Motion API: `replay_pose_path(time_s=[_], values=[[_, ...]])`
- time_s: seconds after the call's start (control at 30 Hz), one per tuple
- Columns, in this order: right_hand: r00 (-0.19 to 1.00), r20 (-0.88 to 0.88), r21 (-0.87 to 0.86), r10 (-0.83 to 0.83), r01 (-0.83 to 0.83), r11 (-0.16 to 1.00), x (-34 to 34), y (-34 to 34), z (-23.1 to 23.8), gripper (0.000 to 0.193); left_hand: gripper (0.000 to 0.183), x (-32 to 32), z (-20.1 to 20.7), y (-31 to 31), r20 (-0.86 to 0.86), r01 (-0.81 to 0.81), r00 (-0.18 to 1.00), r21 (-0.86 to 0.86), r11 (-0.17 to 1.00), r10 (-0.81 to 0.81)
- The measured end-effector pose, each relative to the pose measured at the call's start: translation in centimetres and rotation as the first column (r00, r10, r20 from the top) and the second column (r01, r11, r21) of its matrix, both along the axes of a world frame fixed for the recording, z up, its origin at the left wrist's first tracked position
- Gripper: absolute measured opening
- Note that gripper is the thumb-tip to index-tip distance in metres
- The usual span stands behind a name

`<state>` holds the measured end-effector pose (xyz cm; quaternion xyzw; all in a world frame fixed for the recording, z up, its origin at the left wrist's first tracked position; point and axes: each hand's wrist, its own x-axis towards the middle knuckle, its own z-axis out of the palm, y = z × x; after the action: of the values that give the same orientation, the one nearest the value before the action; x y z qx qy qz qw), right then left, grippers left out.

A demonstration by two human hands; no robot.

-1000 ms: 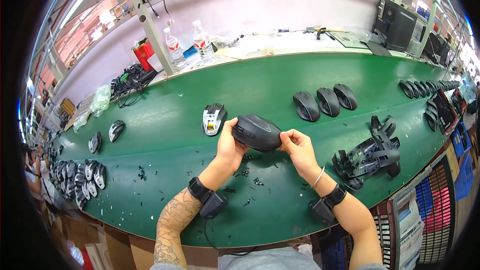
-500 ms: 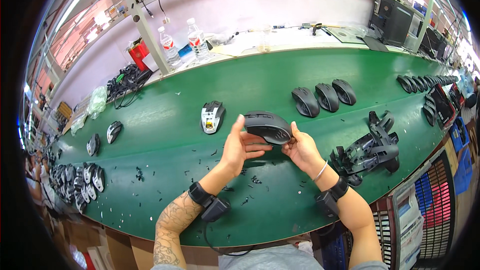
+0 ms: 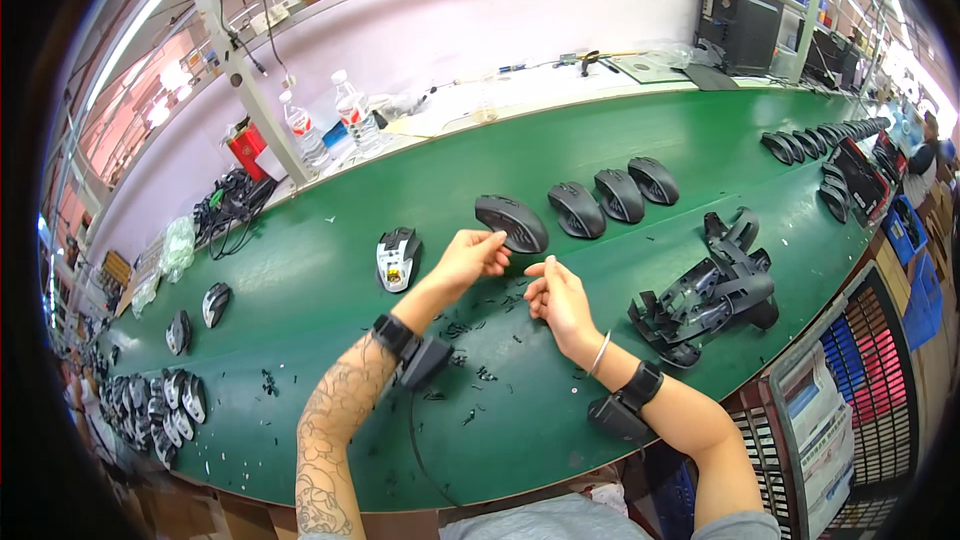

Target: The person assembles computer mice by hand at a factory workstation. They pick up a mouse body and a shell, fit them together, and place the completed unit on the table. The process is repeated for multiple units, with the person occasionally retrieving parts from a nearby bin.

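My left hand has its thumb and fingers closed on the near left edge of a black computer mouse, at the left end of a short row. To its right stand several similar black mice, the closest being one black mouse. My right hand is just below, apart from the mouse, its fingers loosely curled and the thumb raised; I see nothing in it. Left of my left hand lies a mouse without its top cover, its pale inside showing.
Black plastic shells are heaped on the green bench at right. Small black scraps lie around my wrists. A pile of uncovered mice sits far left. Two bottles stand on the back shelf; a black crate is at lower right.
The mouse held between both hands has moved away from me to the row's left end. My right hand has let go and drawn back; my left still holds it. The whole view has shifted.
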<state>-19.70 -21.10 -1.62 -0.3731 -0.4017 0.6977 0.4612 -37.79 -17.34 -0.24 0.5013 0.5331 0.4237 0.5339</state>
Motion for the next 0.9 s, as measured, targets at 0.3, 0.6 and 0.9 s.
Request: replay_pose_path(time_s=[0.3, 0.6, 0.9], values=[[0.941, 0.192, 0.81, -0.278, 0.008, 0.586, 1.3, -2.4, 3.4, 0.017, 0.021, 7.2, 5.3, 1.5, -0.831, 0.359, 0.482, 0.477, 0.802, 0.278], [0.951, 0.051, 0.997, -0.305, -0.064, -0.035, 2.1, -4.0, 4.4, 0.021, 0.022, 17.0, 2.7, 0.5, -0.746, 0.76, 0.645, 0.603, 0.243, -0.167], [0.956, 0.039, 0.999, -0.29, -0.042, -0.004, 3.0, -4.1, 2.1, 0.022, 0.016, 19.8, -0.6, 1.6, -0.637, 0.651, 0.759, 0.748, 0.13, -0.134]])
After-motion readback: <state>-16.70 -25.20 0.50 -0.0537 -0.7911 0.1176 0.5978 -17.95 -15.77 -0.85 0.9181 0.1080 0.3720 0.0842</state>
